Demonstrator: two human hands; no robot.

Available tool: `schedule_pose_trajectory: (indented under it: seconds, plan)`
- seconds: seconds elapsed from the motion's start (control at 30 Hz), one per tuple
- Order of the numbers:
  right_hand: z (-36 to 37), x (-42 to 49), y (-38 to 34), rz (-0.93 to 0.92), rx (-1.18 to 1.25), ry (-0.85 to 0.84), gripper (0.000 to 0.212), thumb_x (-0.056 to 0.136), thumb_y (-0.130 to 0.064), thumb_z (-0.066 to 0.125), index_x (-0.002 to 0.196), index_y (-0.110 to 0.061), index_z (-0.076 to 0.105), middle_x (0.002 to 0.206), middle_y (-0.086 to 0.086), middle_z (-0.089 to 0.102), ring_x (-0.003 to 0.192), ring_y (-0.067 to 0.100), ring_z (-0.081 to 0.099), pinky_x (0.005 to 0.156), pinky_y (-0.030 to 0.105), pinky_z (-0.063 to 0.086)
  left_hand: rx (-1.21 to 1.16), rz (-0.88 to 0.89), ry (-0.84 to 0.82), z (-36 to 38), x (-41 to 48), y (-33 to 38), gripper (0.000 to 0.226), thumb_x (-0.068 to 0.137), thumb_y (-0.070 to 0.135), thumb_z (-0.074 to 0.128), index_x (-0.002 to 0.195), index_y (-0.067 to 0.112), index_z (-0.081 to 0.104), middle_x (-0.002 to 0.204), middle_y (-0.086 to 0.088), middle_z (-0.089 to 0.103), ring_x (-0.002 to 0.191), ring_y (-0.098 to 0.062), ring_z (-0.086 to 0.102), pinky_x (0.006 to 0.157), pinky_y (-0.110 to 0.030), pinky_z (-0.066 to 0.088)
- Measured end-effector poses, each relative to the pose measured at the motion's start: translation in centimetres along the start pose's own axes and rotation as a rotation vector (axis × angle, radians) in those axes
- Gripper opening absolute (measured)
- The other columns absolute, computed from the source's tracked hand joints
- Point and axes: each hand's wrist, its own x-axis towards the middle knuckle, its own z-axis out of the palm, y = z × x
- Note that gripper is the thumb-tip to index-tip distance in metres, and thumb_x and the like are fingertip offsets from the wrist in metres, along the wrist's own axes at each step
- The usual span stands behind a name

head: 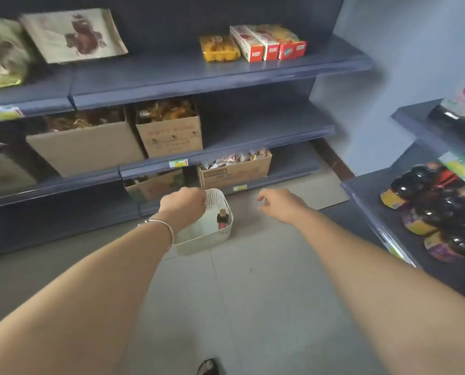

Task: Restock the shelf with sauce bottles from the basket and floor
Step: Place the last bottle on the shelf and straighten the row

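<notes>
Left hand (182,205) is reaching down over the near-left rim of the white basket (198,243), back of the hand up, fingers curling under and out of sight. Cannot tell whether they are gripping the rim or only hovering at it. A thin bracelet (162,226) is sitting on that wrist.

Right hand (278,205) is hanging over bare floor just right of the basket, fingers loosely curled, holding nothing.

One dark bottle (222,219) is standing upright inside the basket against its right wall; the liner around it is showing white.

The basket is sitting on the grey tiled floor (253,293), near the bottom edge of the shelving unit (226,77) ahead. An open cardboard box (234,169) of packets is resting on that unit's lowest board, right behind the basket. Two larger boxes (90,144) are occupying the board above, toward its left half; its right half is lying bare.

Along the right, a side shelf (366,201) is carrying a cluster of dark sauce bottles (426,207), lying blurred, well back from its front edge.

A pale wall (388,77) is closing the far corner between the two units. A sandal tip (208,368) is showing at the bottom edge. Floor between the units is running wide and flat toward the viewer.
</notes>
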Motion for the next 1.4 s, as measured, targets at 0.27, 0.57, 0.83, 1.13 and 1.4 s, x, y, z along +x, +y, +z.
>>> schedule_pose_trajectory:
  seconds: [0.27, 0.57, 0.83, 1.13, 1.4]
  plan:
    - [4.0, 12.6, -4.1, 0.027, 0.003, -0.129, 0.030, 0.093, -0.033, 0.053, 0.121, -0.022, 0.056, 0.124, 0.005, 0.059, 0.110, 0.027, 0.057, 0.089, 0.034, 0.047, 0.016, -0.061, -0.098, 2.7, 10.3, -7.7, 0.028, 0.094, 0.021, 0.035, 0.107, 0.016, 0.059, 0.109, -0.008, 0.064, 0.095, -0.033, 0.061, 0.074, -0.033, 0.044]
    - [11.7, 29.8, -2.3, 0.098, 0.041, -0.239, 0.029, 0.093, -0.034, 0.051, 0.119, -0.023, 0.057, 0.122, 0.005, 0.060, 0.107, 0.026, 0.058, 0.082, 0.030, 0.044, 0.017, -0.005, -0.233, 12.1, 25.8, -11.2, 0.028, 0.094, 0.024, 0.037, 0.112, 0.024, 0.058, 0.119, -0.004, 0.061, 0.109, -0.030, 0.058, 0.084, -0.034, 0.047]
    - [25.4, 41.7, 0.7, 0.131, -0.029, -0.261, 0.025, 0.092, -0.023, 0.049, 0.114, -0.012, 0.055, 0.118, 0.012, 0.057, 0.109, 0.031, 0.056, 0.084, 0.036, 0.047, -0.029, 0.040, -0.421, 25.9, 35.6, -13.7, 0.033, 0.094, 0.028, 0.038, 0.125, 0.029, 0.049, 0.128, -0.002, 0.057, 0.114, -0.028, 0.055, 0.088, -0.032, 0.044]
    - [38.7, 50.6, 3.5, 0.182, -0.298, -0.236, 0.038, 0.088, -0.009, 0.053, 0.126, -0.012, 0.048, 0.128, 0.012, 0.048, 0.116, 0.031, 0.054, 0.092, 0.035, 0.046, -0.008, 0.092, -0.543, 39.2, 40.7, -19.3, 0.035, 0.095, 0.030, 0.039, 0.130, 0.031, 0.043, 0.133, 0.005, 0.053, 0.119, -0.022, 0.052, 0.092, -0.031, 0.042]
    - [34.7, 48.3, 1.1, 0.101, -0.187, -0.183, 0.026, 0.088, -0.012, 0.053, 0.113, -0.005, 0.053, 0.113, 0.016, 0.058, 0.104, 0.035, 0.059, 0.081, 0.035, 0.047, -0.011, 0.131, -0.568, 36.0, 39.7, -18.5, 0.036, 0.095, 0.030, 0.040, 0.131, 0.031, 0.041, 0.135, 0.004, 0.052, 0.120, -0.021, 0.052, 0.093, -0.033, 0.043]
